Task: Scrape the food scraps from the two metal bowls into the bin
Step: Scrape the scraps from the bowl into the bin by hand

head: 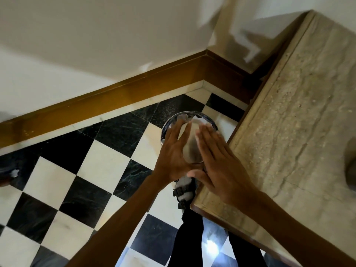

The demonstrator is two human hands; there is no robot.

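Observation:
A metal bowl (191, 151) is held tilted, bottom towards me, over the bin (169, 122). The bin is a round, shiny-rimmed container on the checkered floor by the counter's corner, with white scraps or liner showing inside. My left hand (172, 158) cups the bowl's left side. My right hand (214, 162) lies flat against its right side, fingers straight and thumb hooked under the near rim. The bowl's inside is hidden. A blurred grey round shape (351, 162) on the counter at the right edge may be the second bowl.
A beige stone counter (300, 132) fills the right side, its corner just beside my hands. A brown wooden skirting (115, 101) runs along the white wall. My sandalled foot (184, 191) and dark trouser legs stand below the bowl on the black-and-white tiles.

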